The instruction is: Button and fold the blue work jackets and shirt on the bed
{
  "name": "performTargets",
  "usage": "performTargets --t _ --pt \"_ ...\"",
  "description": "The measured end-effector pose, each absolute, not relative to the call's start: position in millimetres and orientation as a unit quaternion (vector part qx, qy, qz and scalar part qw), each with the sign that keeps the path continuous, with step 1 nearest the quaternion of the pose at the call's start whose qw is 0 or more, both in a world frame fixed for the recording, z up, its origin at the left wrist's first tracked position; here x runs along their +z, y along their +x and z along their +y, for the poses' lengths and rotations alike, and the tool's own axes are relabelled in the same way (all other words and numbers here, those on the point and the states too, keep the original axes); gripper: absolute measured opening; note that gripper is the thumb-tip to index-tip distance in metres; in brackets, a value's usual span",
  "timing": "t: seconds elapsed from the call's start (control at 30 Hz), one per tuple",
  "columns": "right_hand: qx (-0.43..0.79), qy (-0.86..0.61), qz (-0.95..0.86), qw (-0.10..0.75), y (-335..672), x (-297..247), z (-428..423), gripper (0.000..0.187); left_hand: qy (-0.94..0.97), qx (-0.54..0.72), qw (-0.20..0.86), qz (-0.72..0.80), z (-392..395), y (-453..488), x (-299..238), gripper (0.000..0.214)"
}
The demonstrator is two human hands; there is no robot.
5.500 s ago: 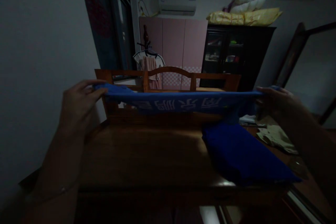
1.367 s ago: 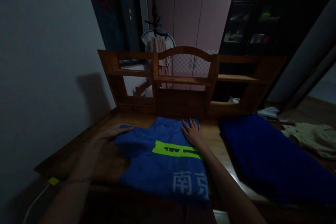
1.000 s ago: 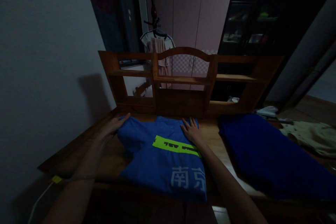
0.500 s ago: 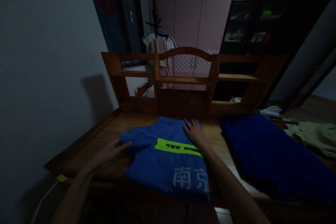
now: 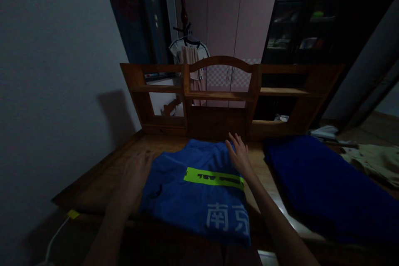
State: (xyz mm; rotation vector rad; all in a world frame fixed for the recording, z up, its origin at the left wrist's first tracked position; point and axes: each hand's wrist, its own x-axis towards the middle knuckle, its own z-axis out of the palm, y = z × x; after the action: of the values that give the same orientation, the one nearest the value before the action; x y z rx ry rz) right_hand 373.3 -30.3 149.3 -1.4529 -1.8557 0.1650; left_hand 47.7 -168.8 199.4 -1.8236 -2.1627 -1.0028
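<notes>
A blue garment (image 5: 187,199), apparently a shirt, lies partly folded on the wooden desk top in front of me. It bears a bright yellow-green band (image 5: 215,178) with dark marks and white characters near its front right corner. My left hand (image 5: 135,174) is at the garment's left edge; motion smears its fingers, and whether it touches the cloth I cannot tell. Above the garment's far right corner is my right hand (image 5: 240,156), fingers spread and holding nothing, its shadow falling on the cloth.
A darker blue folded cloth (image 5: 318,187) lies on the right. Behind the garment stands a wooden shelf unit (image 5: 218,96) with open compartments. A wall (image 5: 62,70) closes off the left. A white cable (image 5: 56,235) with a yellow tag hangs at the desk's front left corner.
The garment's left part, stretched out to the left before, now lies folded inward. My left hand has shifted slightly, and my right hand has lifted off the cloth and moved a little right.
</notes>
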Motion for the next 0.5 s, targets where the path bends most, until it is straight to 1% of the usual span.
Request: performTargets --t 0.1,0.17,0.23,0.33,0.43,0.5 --pt "0.085 -0.541 -0.752 0.367 366 151 -67 0.057 -0.640 -0.422 0.146 -0.625 -141 104 242 0.034" --pt "0.098 -0.522 -0.765 0.365 358 146 -93 0.060 -0.663 -0.450 0.154 -0.578 -117 139 261 0.035" --pt "0.120 -0.507 -0.768 0.374 351 139 -117 0.063 -0.689 -0.446 0.137 -0.554 -92 169 263 0.037" --pt "0.136 -0.505 -0.765 0.375 348 127 -145 0.067 -0.740 -0.370 0.104 -0.553 -58 202 233 0.039" --pt "0.096 -0.522 -0.770 0.354 355 114 -165 0.073 -0.752 -0.289 0.074 -0.588 -33 216 182 0.044" --pt "0.058 -0.516 -0.792 0.321 361 106 -175 0.075 -0.763 -0.253 0.063 -0.591 -22 211 149 0.046"
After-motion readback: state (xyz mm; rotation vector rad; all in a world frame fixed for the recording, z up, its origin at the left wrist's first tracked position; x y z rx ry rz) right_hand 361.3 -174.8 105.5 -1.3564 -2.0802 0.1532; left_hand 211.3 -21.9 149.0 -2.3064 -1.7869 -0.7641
